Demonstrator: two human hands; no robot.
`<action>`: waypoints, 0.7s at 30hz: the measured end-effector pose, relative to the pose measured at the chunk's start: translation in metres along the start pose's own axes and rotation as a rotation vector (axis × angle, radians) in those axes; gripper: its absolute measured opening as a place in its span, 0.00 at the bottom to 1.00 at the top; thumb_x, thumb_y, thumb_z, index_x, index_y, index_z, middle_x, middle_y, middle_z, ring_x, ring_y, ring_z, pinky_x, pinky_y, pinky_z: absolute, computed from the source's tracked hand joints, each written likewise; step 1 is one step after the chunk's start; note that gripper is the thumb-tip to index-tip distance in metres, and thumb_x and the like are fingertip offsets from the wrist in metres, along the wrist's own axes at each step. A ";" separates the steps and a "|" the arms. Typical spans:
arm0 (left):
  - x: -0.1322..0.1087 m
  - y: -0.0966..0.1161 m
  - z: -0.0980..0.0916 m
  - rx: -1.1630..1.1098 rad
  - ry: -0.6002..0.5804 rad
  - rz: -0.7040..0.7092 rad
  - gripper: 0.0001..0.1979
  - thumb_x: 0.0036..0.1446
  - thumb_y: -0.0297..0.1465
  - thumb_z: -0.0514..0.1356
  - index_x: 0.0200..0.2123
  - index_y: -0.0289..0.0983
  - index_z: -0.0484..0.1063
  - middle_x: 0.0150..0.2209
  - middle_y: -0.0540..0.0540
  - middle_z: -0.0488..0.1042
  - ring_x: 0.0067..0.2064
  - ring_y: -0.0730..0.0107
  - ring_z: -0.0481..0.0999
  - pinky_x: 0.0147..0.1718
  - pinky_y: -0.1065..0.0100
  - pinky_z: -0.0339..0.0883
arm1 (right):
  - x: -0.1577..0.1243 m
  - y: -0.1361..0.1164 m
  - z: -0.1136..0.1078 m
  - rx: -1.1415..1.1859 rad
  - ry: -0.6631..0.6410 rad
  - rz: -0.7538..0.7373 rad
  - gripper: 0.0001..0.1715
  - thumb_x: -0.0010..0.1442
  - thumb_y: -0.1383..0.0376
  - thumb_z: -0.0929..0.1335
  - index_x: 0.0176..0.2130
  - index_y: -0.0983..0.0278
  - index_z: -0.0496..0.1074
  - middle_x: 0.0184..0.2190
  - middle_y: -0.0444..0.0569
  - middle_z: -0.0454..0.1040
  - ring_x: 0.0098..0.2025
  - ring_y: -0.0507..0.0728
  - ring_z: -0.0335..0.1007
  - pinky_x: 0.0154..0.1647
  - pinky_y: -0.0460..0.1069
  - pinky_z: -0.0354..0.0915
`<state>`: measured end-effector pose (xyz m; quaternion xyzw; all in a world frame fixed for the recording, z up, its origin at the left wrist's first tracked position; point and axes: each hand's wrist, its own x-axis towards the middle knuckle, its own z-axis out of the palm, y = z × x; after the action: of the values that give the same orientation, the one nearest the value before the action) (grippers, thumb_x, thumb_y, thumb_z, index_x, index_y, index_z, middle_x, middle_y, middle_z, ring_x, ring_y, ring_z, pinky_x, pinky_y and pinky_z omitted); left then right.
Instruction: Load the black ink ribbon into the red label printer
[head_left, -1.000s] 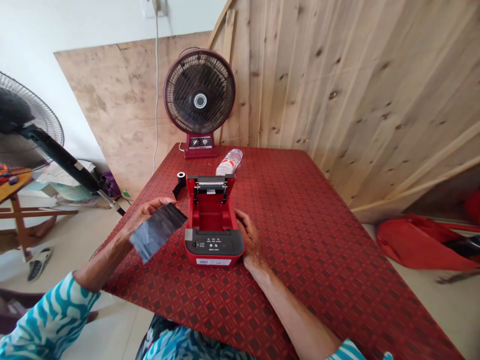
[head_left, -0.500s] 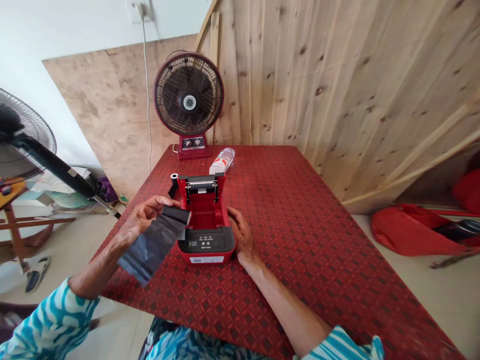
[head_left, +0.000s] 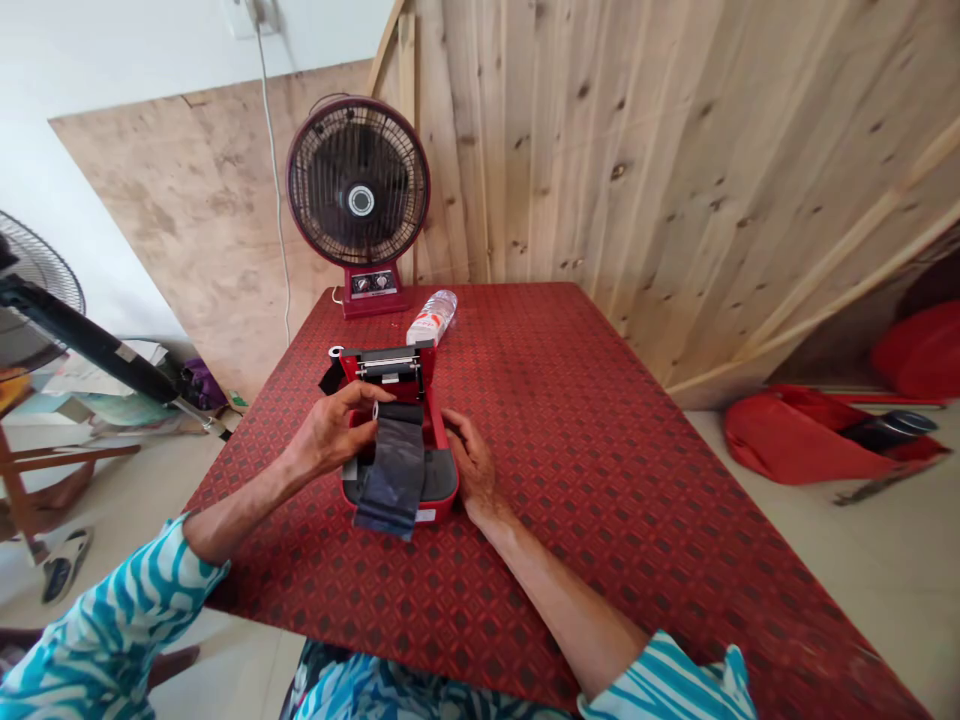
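A small red label printer (head_left: 441,490) with a dark grey front panel sits on the table, its lid raised at the back and a roller showing in the lid. My left hand (head_left: 334,428) pinches one end of a roll of black ribbon (head_left: 399,410) above the open bay. From the roll, a loose dark length hangs over the front panel and past the front edge, covering most of the panel. Against the printer's right side lies my right hand (head_left: 474,465), fingers along the red wall. A second small roll with a black tail (head_left: 331,375) stands behind the printer on the left.
A plastic bottle (head_left: 433,318) lies behind the printer. Farther back stands a dark red table fan (head_left: 360,200). The table has a red patterned cover (head_left: 570,450). A red bag (head_left: 802,440) is on the floor at right, and a standing fan (head_left: 90,325) at left.
My left hand has moved right with the roll of black ribbon, from beside the printer to over its open bay. The ribbon's loose end now drapes over the front panel. My right hand stays beside the printer.
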<state>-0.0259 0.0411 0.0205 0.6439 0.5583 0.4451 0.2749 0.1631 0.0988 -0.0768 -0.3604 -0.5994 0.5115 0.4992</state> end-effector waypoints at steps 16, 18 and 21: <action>-0.018 0.004 -0.005 0.266 0.071 0.418 0.13 0.52 0.22 0.59 0.42 0.38 0.69 0.45 0.41 0.75 0.47 0.63 0.75 0.46 0.62 0.70 | 0.002 0.006 0.000 -0.007 0.002 -0.063 0.16 0.59 0.60 0.62 0.46 0.58 0.72 0.45 0.48 0.75 0.49 0.57 0.69 0.53 0.56 0.63; -0.013 0.002 -0.005 0.273 0.088 0.267 0.11 0.51 0.25 0.59 0.40 0.37 0.69 0.41 0.43 0.76 0.43 0.65 0.77 0.43 0.64 0.71 | 0.002 0.006 0.000 -0.009 0.003 -0.065 0.16 0.59 0.60 0.62 0.46 0.58 0.72 0.45 0.48 0.74 0.48 0.57 0.69 0.53 0.56 0.63; -0.006 0.002 -0.003 0.405 0.093 0.102 0.09 0.50 0.28 0.58 0.38 0.37 0.71 0.36 0.47 0.78 0.38 0.66 0.78 0.41 0.65 0.70 | 0.002 0.005 0.001 -0.001 0.000 -0.066 0.16 0.60 0.60 0.62 0.46 0.58 0.72 0.44 0.48 0.75 0.48 0.57 0.69 0.53 0.55 0.63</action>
<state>-0.0272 0.0345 0.0221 0.6924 0.6150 0.3662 0.0909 0.1614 0.1015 -0.0813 -0.3408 -0.6113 0.4942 0.5157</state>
